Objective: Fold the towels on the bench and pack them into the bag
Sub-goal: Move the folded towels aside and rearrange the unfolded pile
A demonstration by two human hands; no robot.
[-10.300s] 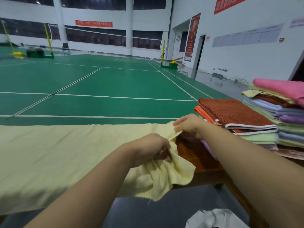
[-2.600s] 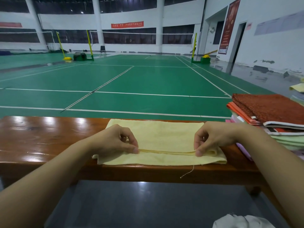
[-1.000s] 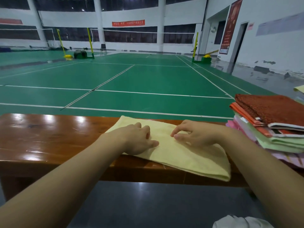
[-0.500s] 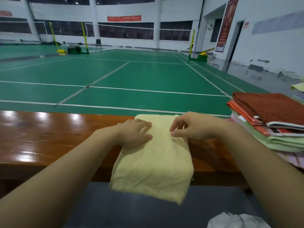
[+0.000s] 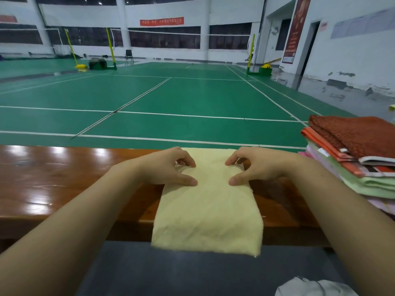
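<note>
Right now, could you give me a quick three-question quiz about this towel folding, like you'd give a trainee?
1. True or false: the yellow towel hangs over the bench's near edge.
2. Which lies on top of the towel stack: A) rust-brown towel, B) blue towel, C) white towel?
3. Which hands touch the yellow towel: the left hand, the right hand, or both?

Key: 1 true; 2 A; 3 both, each at one side edge of the towel.

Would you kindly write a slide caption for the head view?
Both hands, left hand and right hand, grip a folded pale yellow towel draped over the glossy wooden bench.
</note>
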